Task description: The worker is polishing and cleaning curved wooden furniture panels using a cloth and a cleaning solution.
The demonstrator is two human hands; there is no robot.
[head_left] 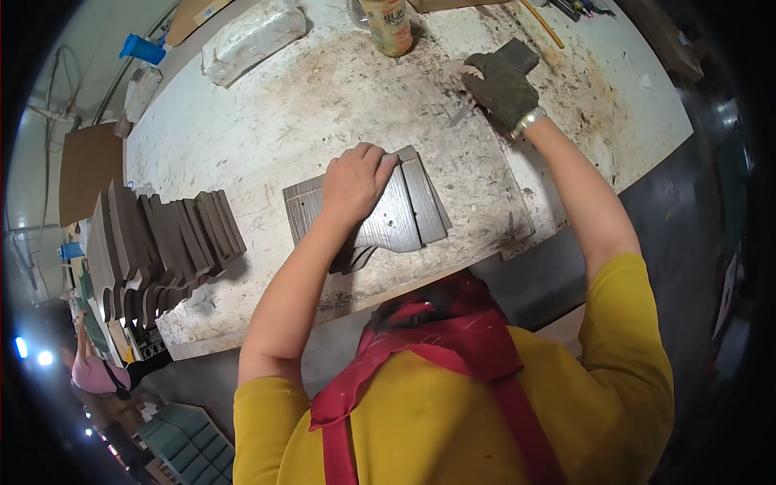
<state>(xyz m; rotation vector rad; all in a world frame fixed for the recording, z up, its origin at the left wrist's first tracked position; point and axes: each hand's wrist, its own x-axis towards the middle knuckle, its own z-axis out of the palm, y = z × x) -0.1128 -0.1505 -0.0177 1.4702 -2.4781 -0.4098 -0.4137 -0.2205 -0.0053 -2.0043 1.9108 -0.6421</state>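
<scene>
My left hand [353, 182], bare, presses on a small stack of grey wood-grain panels, its fingers curled at the far edge of the top panel [390, 214]. That panel has a curved near edge, small dark holes and a narrow strip along its right side. Farther right, my right hand [503, 87] wears a dark fingerless glove, with its bare fingertips drawn together. A dark grey rectangular piece [519, 55] sits right against the glove; whether the fingers grip it or something else is hidden. On the left, a row of brown shaped boards [174, 242] stands on edge.
The white, stained worktable [267, 137] carries a plastic-wrapped bundle [255, 40], a drink container [388, 28] and a pencil-like yellow stick [543, 24] along its far side. A blue cup [142, 49] lies at upper left. Another person [101, 373] is at lower left, near green drawers [187, 440].
</scene>
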